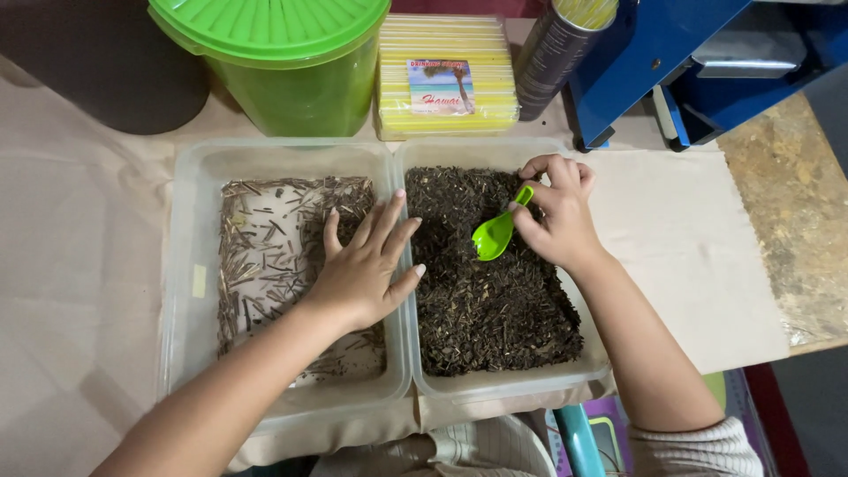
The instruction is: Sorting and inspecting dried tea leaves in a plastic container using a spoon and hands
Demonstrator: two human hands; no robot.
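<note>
Green bucket [283, 62], yellow straws [446, 75], behind trays [185, 265]

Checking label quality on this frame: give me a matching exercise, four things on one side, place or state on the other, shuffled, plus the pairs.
Things:
1. green spoon
2. left hand
3. green lidded bucket
4. pack of yellow straws

Places or states:
A. lies flat, fingers spread, in the left tray of thin pale sticks
B. stands behind the left tray
C. held by the right hand over the dark flakes in the right tray
D. lies behind the right tray

Pairs: 1-C, 2-A, 3-B, 4-D
</note>
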